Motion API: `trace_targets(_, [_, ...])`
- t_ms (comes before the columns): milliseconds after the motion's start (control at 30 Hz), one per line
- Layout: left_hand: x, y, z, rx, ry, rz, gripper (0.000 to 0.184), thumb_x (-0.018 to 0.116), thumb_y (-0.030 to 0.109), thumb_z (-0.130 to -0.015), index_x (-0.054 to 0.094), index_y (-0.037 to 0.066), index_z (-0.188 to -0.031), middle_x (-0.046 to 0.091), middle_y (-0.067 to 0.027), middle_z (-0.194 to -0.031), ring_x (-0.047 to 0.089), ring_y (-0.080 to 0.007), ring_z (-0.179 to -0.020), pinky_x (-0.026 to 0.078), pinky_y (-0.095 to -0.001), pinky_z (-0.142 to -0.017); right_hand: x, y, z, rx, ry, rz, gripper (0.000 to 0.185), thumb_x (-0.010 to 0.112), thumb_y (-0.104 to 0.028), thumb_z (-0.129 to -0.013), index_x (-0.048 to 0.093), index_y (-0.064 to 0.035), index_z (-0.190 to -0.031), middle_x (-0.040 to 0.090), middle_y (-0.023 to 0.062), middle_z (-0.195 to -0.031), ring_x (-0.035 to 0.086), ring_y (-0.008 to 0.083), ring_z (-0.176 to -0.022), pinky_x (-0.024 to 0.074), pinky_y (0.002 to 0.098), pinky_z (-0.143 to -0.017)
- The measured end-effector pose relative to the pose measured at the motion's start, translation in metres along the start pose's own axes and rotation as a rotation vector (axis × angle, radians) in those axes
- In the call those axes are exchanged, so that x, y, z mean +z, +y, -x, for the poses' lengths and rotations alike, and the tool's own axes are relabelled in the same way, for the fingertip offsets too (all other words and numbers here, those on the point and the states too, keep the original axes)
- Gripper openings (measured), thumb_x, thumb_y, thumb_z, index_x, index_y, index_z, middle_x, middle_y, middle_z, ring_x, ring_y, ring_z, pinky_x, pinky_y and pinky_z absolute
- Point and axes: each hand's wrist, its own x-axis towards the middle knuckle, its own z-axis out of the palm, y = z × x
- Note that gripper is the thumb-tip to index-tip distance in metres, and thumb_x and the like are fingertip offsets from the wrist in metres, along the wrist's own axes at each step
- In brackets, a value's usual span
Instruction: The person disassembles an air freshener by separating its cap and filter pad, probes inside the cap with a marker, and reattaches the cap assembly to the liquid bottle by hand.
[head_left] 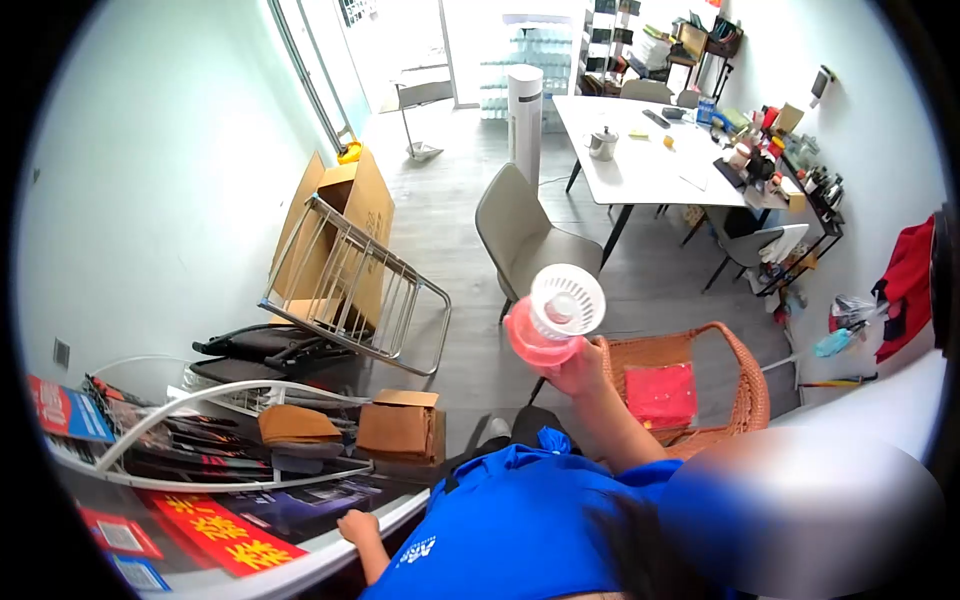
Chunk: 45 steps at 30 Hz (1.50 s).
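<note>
1. A grey chair (508, 215) is standing beside a white table (640, 180).
2. A lidded metal pot (603, 147) is sitting on that table.
3. A metal frame (366, 242) is tilting beside an open cardboard box (374, 212).
4. A red cloth (908, 285) is hanging by the right wall (850, 130).

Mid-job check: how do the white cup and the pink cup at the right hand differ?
The white cup has slotted walls; the pink cup shows no slots.
The white cup partly covers the pink cup in this view, while the pink cup sits closer to the right hand.
Both look round.
</note>
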Motion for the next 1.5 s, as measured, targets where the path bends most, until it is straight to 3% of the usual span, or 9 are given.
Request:
trace_targets(33, [-0.001, 0.008, 0.005, -0.058, 0.026, 0.006, 0.024, 0.056, 0.017, -0.08, 0.073, 0.002, -0.085, 0.07, -0.0205, -0.098, 0.064, -0.0354, -0.099, 0.05, -0.0413, -0.088, 0.012, -0.007, -0.022, 0.004, 0.077, 0.063, 0.071, 0.075, -0.032, -0.074, 0.044, -0.0007, -0.129, 0.061, 0.0069, -0.094, 0.054, 0.0109, -0.064, 0.0399, 0.0235, -0.048])
trace_targets(133, [-0.006, 0.032, 0.026, -0.159, -0.092, 0.048, 0.027, 0.056, 0.019, -0.08, 0.074, 0.001, -0.089, 0.07, -0.0204, -0.098, 0.068, -0.0367, -0.092, 0.054, -0.0425, -0.082, -0.015, -0.016, -0.077, 0.042, 0.065, 0.144, 0.074, 0.076, -0.028, -0.069, 0.043, -0.0007, -0.129, 0.061, 0.0065, -0.092, 0.052, 0.0101, -0.062, 0.0372, 0.0222, -0.046])
trace_targets(533, [0.016, 0.097, 0.115, -0.565, -0.351, 0.191, 0.037, 0.052, 0.03, -0.083, 0.074, 0.002, -0.094, 0.071, -0.0202, -0.095, 0.07, -0.0315, -0.09, 0.053, -0.0397, -0.081, -0.054, -0.02, -0.223, 0.403, -0.096, -0.047, 0.069, 0.077, -0.035, -0.073, 0.048, 0.0, -0.125, 0.06, 0.0076, -0.083, 0.05, 0.0097, -0.059, 0.0363, 0.0225, -0.047])
trace_targets(600, [-0.007, 0.115, 0.125, -0.674, -0.626, 0.337, 0.039, 0.05, 0.031, -0.084, 0.073, 0.001, -0.094, 0.072, -0.0193, -0.086, 0.071, -0.0298, -0.083, 0.054, -0.0374, -0.077, -0.057, -0.025, -0.241, 0.469, -0.109, -0.04, 0.069, 0.077, -0.035, -0.073, 0.048, 0.0, -0.125, 0.059, 0.0074, -0.082, 0.05, 0.0102, -0.059, 0.0362, 0.0226, -0.047])
trace_targets(767, [0.031, 0.13, 0.171, -0.673, -0.802, 0.398, 0.04, 0.048, 0.032, -0.085, 0.073, 0.002, -0.093, 0.072, -0.0171, -0.082, 0.071, -0.0294, -0.077, 0.053, -0.0366, -0.073, -0.08, -0.032, -0.267, 0.594, -0.162, -0.045, 0.069, 0.074, -0.041, -0.076, 0.048, -0.0006, -0.126, 0.058, 0.007, -0.078, 0.048, 0.0117, -0.057, 0.0356, 0.024, -0.048])
trace_targets(967, [0.055, 0.164, 0.228, -0.726, -0.853, 0.592, 0.039, 0.048, 0.031, -0.086, 0.072, 0.002, -0.095, 0.071, -0.0171, -0.084, 0.07, -0.0292, -0.079, 0.052, -0.0366, -0.075, -0.076, -0.022, -0.291, 0.615, -0.14, -0.098, 0.07, 0.059, -0.062, -0.084, 0.051, -0.0049, -0.124, 0.059, 0.0037, -0.091, 0.044, 0.0102, -0.061, 0.0328, 0.0243, -0.053])
trace_targets(1133, [0.059, 0.189, 0.261, -0.769, -0.861, 0.674, 0.038, 0.049, 0.03, -0.086, 0.071, 0.002, -0.097, 0.071, -0.0172, -0.087, 0.069, -0.0289, -0.082, 0.052, -0.0366, -0.077, -0.078, -0.005, -0.304, 0.663, -0.189, -0.13, 0.069, 0.058, -0.063, -0.085, 0.051, -0.0071, -0.125, 0.06, 0.0041, -0.095, 0.043, 0.0084, -0.06, 0.032, 0.0241, -0.052])
trace_targets(1433, [0.069, 0.248, 0.253, -0.817, -0.817, 0.822, 0.037, 0.05, 0.029, -0.087, 0.07, 0.002, -0.101, 0.07, -0.0172, -0.091, 0.068, -0.0285, -0.086, 0.05, -0.0366, -0.08, -0.059, 0.013, -0.325, 0.769, -0.214, -0.152, 0.082, 0.059, -0.066, -0.082, 0.04, -0.0075, -0.137, 0.058, 0.0137, -0.118, 0.044, 0.0076, -0.06, 0.0344, 0.0227, -0.05])
trace_targets(1500, [0.071, 0.262, 0.248, -0.825, -0.798, 0.855, 0.036, 0.05, 0.029, -0.087, 0.069, 0.002, -0.101, 0.07, -0.0172, -0.092, 0.067, -0.0284, -0.087, 0.05, -0.0366, -0.081, -0.071, 0.022, -0.327, 0.752, -0.179, -0.175, 0.088, 0.064, -0.063, -0.08, 0.034, -0.0068, -0.141, 0.043, 0.0299, -0.138, 0.044, 0.0096, -0.062, 0.0377, 0.0217, -0.049])
